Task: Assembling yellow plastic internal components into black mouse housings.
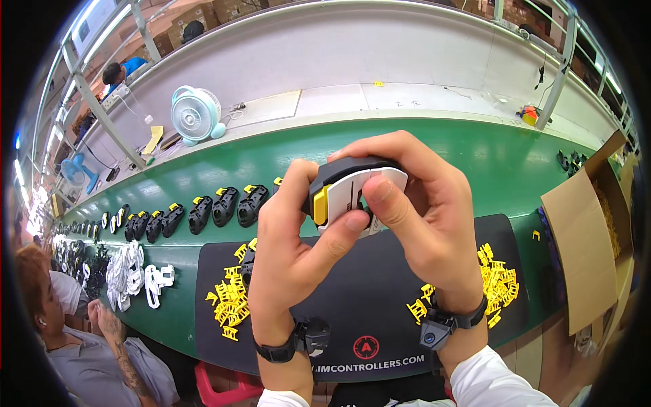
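Above the black mat (366,305), both my hands hold a palm-sized black plastic shell with a white panel (348,192) and a yellow piece at its left edge. My left hand (285,237) wraps its left side, thumb on the panel's lower part. Around its top and right side curls my right hand (430,224), its thumb pressing on the white face. Piles of small yellow plastic clips lie on the mat: one left pile (232,302) beside my left forearm, one right pile (500,281) beyond my right wrist. Part of another black shell shows behind my left hand.
Black shells (225,205) with yellow pieces line the green table (298,152). White plastic parts (157,283) lie at left, near a co-worker (102,353). A fan (195,115) stands on the far ledge. An open cardboard box (580,251) is at right; a red stool (224,388) below.
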The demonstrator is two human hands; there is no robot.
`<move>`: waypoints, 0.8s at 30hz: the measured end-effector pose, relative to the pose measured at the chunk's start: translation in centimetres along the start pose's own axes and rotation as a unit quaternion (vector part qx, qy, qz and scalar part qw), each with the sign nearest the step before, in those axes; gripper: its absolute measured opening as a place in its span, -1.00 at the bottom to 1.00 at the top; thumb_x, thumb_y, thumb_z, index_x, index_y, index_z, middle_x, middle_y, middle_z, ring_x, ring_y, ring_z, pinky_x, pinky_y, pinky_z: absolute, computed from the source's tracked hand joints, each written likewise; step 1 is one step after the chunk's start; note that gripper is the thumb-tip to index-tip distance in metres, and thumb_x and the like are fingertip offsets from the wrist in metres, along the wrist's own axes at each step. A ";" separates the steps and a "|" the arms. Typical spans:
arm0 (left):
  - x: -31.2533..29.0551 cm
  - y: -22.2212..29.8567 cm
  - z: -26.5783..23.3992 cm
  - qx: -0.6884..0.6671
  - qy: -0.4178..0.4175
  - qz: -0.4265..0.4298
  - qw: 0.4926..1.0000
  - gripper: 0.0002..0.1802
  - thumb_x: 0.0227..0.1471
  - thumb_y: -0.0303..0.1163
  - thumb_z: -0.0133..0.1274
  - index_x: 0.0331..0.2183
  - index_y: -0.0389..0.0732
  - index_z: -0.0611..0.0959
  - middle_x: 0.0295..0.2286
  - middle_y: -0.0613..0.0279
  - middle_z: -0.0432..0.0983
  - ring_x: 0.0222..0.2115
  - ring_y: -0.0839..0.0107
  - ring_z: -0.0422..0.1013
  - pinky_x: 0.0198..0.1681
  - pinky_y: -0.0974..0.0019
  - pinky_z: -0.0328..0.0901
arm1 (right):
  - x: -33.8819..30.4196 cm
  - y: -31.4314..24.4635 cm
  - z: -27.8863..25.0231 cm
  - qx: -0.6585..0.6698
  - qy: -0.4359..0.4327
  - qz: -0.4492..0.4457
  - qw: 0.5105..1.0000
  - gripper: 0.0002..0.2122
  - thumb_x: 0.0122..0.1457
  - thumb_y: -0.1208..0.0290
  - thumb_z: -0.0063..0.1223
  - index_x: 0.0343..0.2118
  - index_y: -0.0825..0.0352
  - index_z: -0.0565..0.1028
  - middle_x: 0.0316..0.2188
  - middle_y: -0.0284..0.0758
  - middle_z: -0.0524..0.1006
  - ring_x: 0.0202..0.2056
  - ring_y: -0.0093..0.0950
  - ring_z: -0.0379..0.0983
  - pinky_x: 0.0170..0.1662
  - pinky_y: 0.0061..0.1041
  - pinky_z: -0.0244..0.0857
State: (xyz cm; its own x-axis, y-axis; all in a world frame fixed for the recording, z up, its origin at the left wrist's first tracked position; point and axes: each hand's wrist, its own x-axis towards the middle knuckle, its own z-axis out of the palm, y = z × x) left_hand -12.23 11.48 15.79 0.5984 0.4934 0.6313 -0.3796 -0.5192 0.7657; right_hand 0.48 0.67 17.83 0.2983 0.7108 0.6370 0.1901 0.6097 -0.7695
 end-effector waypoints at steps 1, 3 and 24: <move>0.0 0.0 0.2 -0.002 -0.001 0.000 1.000 -0.62 0.05 -0.27 0.27 -0.26 -0.28 0.46 -0.46 0.17 0.49 -0.45 0.49 0.39 -0.38 0.41 0.29 | 0.0 -0.1 0.2 0.002 0.015 0.008 1.000 -0.70 0.29 0.36 0.14 -0.04 0.49 0.49 -0.07 -0.17 0.57 -0.14 -0.50 0.53 -0.05 -0.52 0.42; -0.2 -0.1 0.3 0.007 0.040 0.010 0.999 -0.65 0.06 -0.29 0.25 -0.28 -0.30 0.47 -0.49 0.20 0.49 -0.49 0.51 0.38 -0.42 0.43 0.28 | 0.3 0.6 0.9 -0.059 0.065 -0.071 0.994 -0.72 0.27 0.43 0.16 -0.04 0.48 0.50 -0.06 -0.19 0.55 -0.15 -0.50 0.52 -0.05 -0.52 0.43; -0.2 1.7 1.0 0.142 0.038 0.052 0.988 -0.78 0.17 -0.34 0.13 -0.28 -0.31 0.52 -0.61 0.20 0.47 -0.62 0.52 0.38 -0.52 0.42 0.29 | -0.2 0.0 -0.3 -0.260 -0.008 -0.118 0.958 -0.71 -0.02 0.79 0.01 -0.23 0.35 0.38 -0.14 -0.25 0.37 -0.06 -0.36 0.50 -0.09 -0.45 0.50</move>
State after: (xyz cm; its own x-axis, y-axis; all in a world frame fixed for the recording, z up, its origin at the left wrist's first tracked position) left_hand -12.27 9.75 16.84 0.5068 0.4723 0.7211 -0.2165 -0.7400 0.6368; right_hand 0.70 0.43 17.75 0.1767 0.5821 0.7937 0.6919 0.5001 -0.5208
